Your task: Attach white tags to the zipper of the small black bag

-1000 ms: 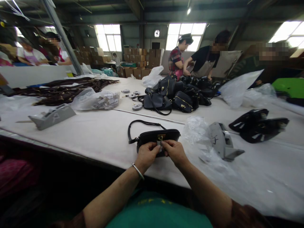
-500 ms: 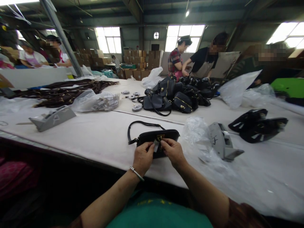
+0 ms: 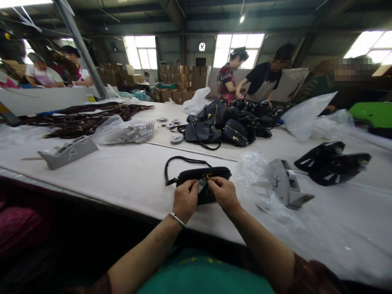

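A small black handbag (image 3: pixel 190 175) with a loop strap (image 3: pixel 180 158) rests at the front of the table, before me. My left hand (image 3: pixel 185 200) pinches a small pale slip (image 3: pixel 202 185), maybe film or tape, against the bag's front. Close beside it, my right hand (image 3: pixel 226 197) has thumb and finger closed at the gold-coloured clasp (image 3: pixel 206 177). Fingers hide part of the clasp, so its exact grip is hard to make out. The bag's lower front shows between the two hands.
Tape dispensers stand left (image 3: pixel 72 152) and right (image 3: pixel 288 183), the right one beside crumpled clear plastic (image 3: pixel 252 171). Several black bags (image 3: pixel 200 132) are heaped farther back. Two dark bags (image 3: pixel 333 163) lie right. Brown straps (image 3: pixel 79 118) cover the far left; co-workers stand beyond.
My fingers have shifted slightly at the clasp, and the pale slip is now tilted. The bag stays in the same place.
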Action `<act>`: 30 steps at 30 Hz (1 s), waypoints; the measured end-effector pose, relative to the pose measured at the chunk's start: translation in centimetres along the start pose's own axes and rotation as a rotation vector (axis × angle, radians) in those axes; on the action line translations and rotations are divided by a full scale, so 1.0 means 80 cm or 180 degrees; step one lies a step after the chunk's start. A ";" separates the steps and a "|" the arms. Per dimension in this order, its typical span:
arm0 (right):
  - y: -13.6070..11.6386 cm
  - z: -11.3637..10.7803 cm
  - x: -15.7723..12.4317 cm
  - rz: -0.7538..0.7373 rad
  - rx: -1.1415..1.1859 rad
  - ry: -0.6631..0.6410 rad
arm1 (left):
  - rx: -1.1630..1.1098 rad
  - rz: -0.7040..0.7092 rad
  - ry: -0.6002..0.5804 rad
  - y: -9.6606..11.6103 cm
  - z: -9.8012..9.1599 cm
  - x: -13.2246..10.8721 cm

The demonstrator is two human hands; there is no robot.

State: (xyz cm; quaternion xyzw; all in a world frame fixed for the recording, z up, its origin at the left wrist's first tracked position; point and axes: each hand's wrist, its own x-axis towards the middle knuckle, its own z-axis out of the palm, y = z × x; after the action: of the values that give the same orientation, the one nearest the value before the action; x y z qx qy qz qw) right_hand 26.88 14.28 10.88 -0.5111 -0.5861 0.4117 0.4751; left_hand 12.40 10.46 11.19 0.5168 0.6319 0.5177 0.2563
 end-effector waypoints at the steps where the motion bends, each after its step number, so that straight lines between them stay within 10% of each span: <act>1: 0.000 -0.001 0.000 0.0000 0.0004 -0.0028 | -0.0003 -0.0007 0.0001 -0.001 0.001 0.001; 14: 0.002 -0.011 -0.001 -0.0566 -0.0418 0.0111 | -0.1811 -0.1262 -0.0562 -0.004 0.025 0.001; 30: -0.002 -0.016 0.001 -0.1278 -0.0705 -0.0141 | -0.1850 -0.1300 -0.0571 0.005 0.021 -0.002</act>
State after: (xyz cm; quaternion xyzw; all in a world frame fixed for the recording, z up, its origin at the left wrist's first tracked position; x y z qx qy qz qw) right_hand 28.12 14.34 11.34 -0.4241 -0.7279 0.2531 0.4755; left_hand 14.06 10.93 11.00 0.3289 0.5235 0.5663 0.5450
